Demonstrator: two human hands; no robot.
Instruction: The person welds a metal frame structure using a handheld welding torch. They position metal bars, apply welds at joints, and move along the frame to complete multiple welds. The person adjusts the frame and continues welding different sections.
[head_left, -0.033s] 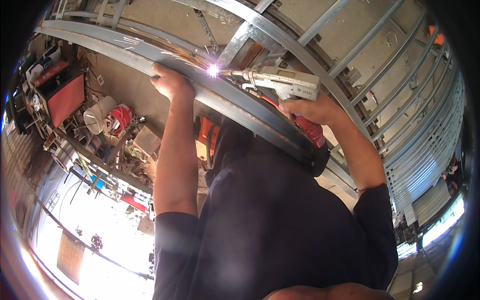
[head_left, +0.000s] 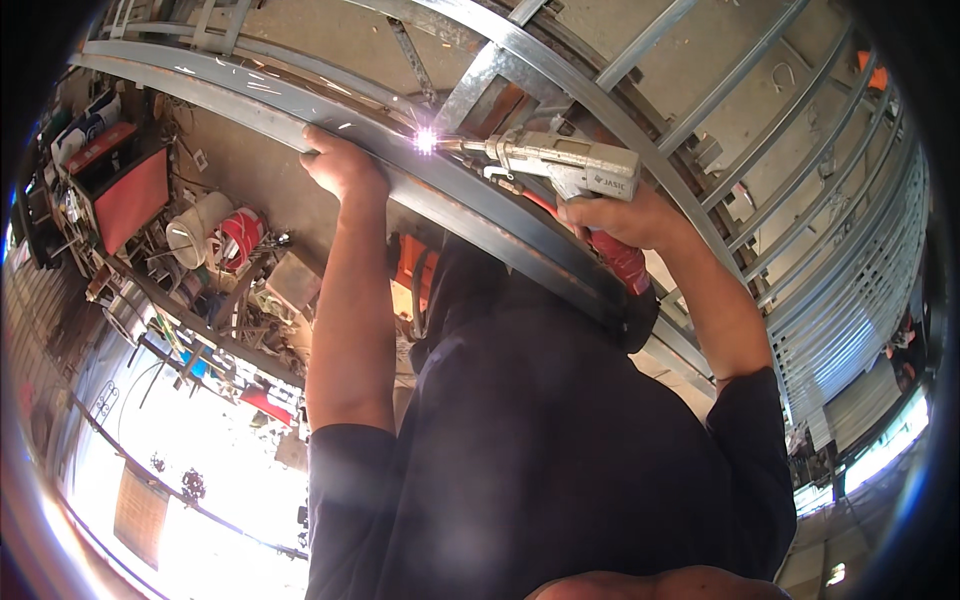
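A long dark steel beam [head_left: 470, 205] slants from the far left down to the near right in front of my body. My left hand [head_left: 345, 168] is closed over its near edge, the thumb lying on the metal. In my right hand [head_left: 625, 215] I grip a grey welding gun [head_left: 565, 160] with a red-wrapped handle end. Its nozzle points left to the beam's far edge, where a bright violet-white arc [head_left: 425, 140] burns. Sparks [head_left: 262, 85] streak leftward along the beam. Glare hides the spot being welded.
Beyond the beam lies a frame of galvanized steel bars [head_left: 690, 130], curving round to the right. On the left are a red panel [head_left: 132, 200], a white bucket [head_left: 192, 232], a red-and-white roll [head_left: 243, 238] and cluttered scrap. An orange object [head_left: 415, 268] sits below the beam.
The sparks have spread farther left and are thinner near the arc. Both hands, the welding gun and the beam look unmoved.
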